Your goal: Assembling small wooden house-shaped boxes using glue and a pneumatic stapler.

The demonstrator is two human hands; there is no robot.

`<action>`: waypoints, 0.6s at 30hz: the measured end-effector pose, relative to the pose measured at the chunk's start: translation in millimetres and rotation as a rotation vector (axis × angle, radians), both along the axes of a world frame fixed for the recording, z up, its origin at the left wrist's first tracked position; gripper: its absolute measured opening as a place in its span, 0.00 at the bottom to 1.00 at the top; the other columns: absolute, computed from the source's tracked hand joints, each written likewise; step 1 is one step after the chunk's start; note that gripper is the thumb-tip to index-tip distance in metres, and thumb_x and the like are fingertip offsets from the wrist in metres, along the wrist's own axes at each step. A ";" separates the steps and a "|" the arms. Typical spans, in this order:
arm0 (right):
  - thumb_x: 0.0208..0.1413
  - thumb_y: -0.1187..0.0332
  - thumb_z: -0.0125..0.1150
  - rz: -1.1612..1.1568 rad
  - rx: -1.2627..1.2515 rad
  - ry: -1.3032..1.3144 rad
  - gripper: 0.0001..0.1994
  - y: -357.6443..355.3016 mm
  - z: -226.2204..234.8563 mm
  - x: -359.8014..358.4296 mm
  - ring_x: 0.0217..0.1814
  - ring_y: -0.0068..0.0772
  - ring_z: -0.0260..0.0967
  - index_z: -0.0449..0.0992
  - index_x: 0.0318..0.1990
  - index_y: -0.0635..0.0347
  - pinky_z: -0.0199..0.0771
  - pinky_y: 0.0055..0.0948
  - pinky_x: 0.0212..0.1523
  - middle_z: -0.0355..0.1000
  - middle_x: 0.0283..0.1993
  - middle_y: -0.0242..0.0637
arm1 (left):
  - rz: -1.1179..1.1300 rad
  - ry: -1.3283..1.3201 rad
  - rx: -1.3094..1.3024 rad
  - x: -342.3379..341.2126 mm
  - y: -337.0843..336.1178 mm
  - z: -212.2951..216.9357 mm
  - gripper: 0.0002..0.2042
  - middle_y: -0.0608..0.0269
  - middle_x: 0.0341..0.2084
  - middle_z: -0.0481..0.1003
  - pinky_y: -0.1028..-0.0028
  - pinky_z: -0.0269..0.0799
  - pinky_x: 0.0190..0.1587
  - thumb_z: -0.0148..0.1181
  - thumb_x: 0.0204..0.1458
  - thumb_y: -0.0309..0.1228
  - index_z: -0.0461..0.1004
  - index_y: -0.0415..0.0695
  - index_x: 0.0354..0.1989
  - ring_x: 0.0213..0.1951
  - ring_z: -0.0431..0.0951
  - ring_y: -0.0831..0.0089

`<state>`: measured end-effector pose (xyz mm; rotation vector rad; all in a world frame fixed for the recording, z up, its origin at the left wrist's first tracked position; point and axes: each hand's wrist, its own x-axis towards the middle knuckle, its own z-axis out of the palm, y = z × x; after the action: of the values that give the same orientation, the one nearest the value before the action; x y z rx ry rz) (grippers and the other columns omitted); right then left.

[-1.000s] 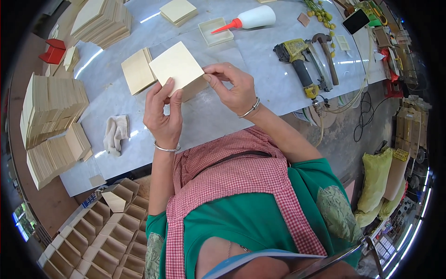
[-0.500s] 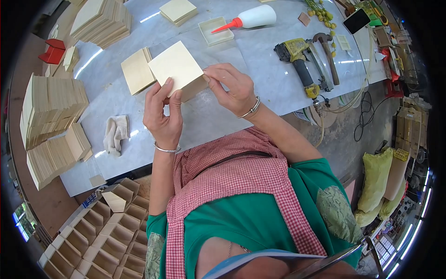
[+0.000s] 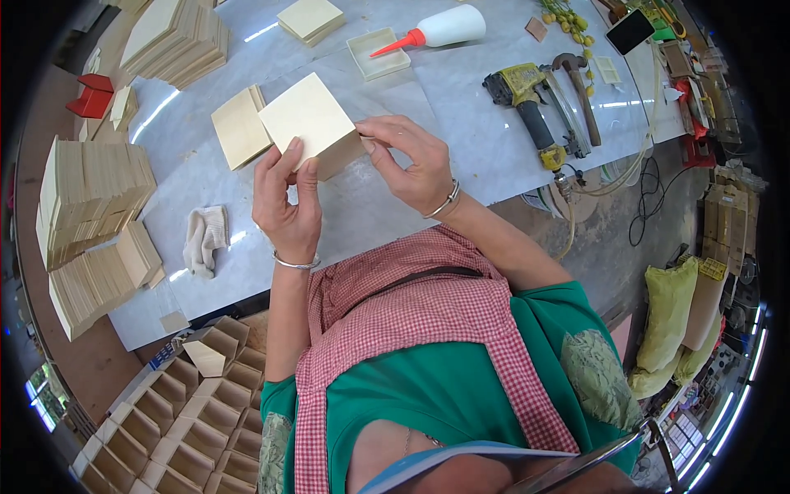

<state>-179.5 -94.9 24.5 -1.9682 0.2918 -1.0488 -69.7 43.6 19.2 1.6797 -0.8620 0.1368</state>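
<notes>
From the head camera, the person held a pale wooden box (image 3: 311, 123) just above the table (image 3: 461, 123), near the middle of its near edge. The left hand (image 3: 284, 202) pinched the box's near left corner, thumb and forefinger closed on the wood with the other fingers curled loosely behind. The right hand (image 3: 411, 160) gripped the right side, fingers bent together over the top edge and the thumb tucked under (I could not tell whether it pressed on a seam there).

To my eye the step was squaring or pressing the box's panels together. Doing it well looked to call for even pressure from both hands at opposite corners, with the top panel kept flush to the side walls so no edge stood proud. Resting the box on the table would probably have steadied it better than holding it in the air.

Just beyond the box lay a loose flat panel (image 3: 239, 128), and farther back a glue bottle (image 3: 436, 29) with a red nozzle lay on its side beside a shallow tray (image 3: 377, 53). A nail gun (image 3: 531, 111) and a hammer (image 3: 576, 82) lay toward the right end. Tall stacks of panels (image 3: 90, 198) stood at the left edge, a rag (image 3: 204, 239) lay near the front left, and finished boxes (image 3: 189, 395) were packed below the near edge.
</notes>
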 end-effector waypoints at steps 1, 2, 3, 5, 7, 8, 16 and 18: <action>0.49 0.82 0.60 0.003 -0.005 -0.001 0.12 0.3 -0.2 -0.5 0.38 0.29 0.76 0.77 0.43 0.66 0.77 0.22 0.36 0.75 0.42 0.43 | 0.011 -0.043 0.020 0.8 0.2 -0.6 0.11 0.51 0.39 0.75 0.78 0.74 0.30 0.64 0.50 0.24 0.77 0.39 0.43 0.34 0.77 0.72; 0.49 0.82 0.60 0.002 -0.005 -0.001 0.12 0.6 0.4 -0.9 0.38 0.29 0.76 0.77 0.43 0.66 0.77 0.22 0.36 0.75 0.42 0.43 | 0.021 -0.087 0.040 1.2 0.2 -1.2 0.11 0.51 0.39 0.74 0.78 0.73 0.29 0.64 0.50 0.24 0.77 0.39 0.43 0.34 0.77 0.72; 0.49 0.82 0.59 0.006 -0.005 0.002 0.12 0.9 1.4 -1.1 0.38 0.29 0.76 0.77 0.43 0.66 0.77 0.21 0.35 0.75 0.42 0.43 | 0.022 -0.086 0.040 1.0 -0.3 -1.5 0.11 0.51 0.39 0.74 0.78 0.73 0.29 0.64 0.50 0.24 0.77 0.39 0.43 0.34 0.77 0.72; 0.48 0.83 0.59 0.010 -0.006 0.004 0.12 1.0 1.5 -0.9 0.37 0.28 0.76 0.77 0.42 0.66 0.77 0.21 0.34 0.75 0.42 0.44 | 0.029 -0.102 0.022 -0.1 -1.5 -2.0 0.11 0.51 0.39 0.74 0.79 0.72 0.27 0.64 0.50 0.24 0.77 0.39 0.43 0.33 0.76 0.73; 0.48 0.84 0.59 0.006 -0.014 -0.010 0.12 0.7 0.0 -0.3 0.35 0.26 0.75 0.77 0.42 0.66 0.77 0.20 0.32 0.75 0.42 0.43 | 0.023 -0.086 0.016 -2.4 -3.0 -0.5 0.11 0.51 0.39 0.74 0.79 0.72 0.27 0.64 0.50 0.23 0.77 0.39 0.43 0.33 0.75 0.73; 0.48 0.84 0.59 0.005 -0.014 -0.009 0.12 0.2 -0.2 -0.2 0.35 0.26 0.75 0.77 0.42 0.66 0.77 0.20 0.32 0.75 0.42 0.43 | 0.018 -0.071 0.010 -3.0 -3.4 0.0 0.12 0.51 0.39 0.74 0.79 0.71 0.27 0.64 0.50 0.23 0.77 0.39 0.43 0.33 0.75 0.73; 0.48 0.83 0.60 0.022 -0.001 -0.005 0.11 -1.6 1.2 0.9 0.35 0.26 0.75 0.78 0.41 0.67 0.77 0.19 0.30 0.76 0.41 0.42 | 0.013 -0.090 0.000 -1.8 -3.4 -2.4 0.12 0.51 0.40 0.73 0.79 0.71 0.27 0.63 0.50 0.22 0.76 0.40 0.44 0.33 0.75 0.73; 0.49 0.82 0.60 0.065 0.123 0.028 0.11 -4.1 0.7 -0.1 0.36 0.25 0.75 0.78 0.42 0.66 0.77 0.19 0.31 0.76 0.42 0.42 | 0.015 -0.088 0.001 -1.4 -2.7 -2.5 0.12 0.51 0.40 0.73 0.79 0.71 0.27 0.63 0.50 0.22 0.77 0.40 0.44 0.33 0.75 0.72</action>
<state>-179.5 -99.0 25.2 -1.8711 0.2982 -0.9405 -71.1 40.9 16.7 1.6914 -0.9145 0.2220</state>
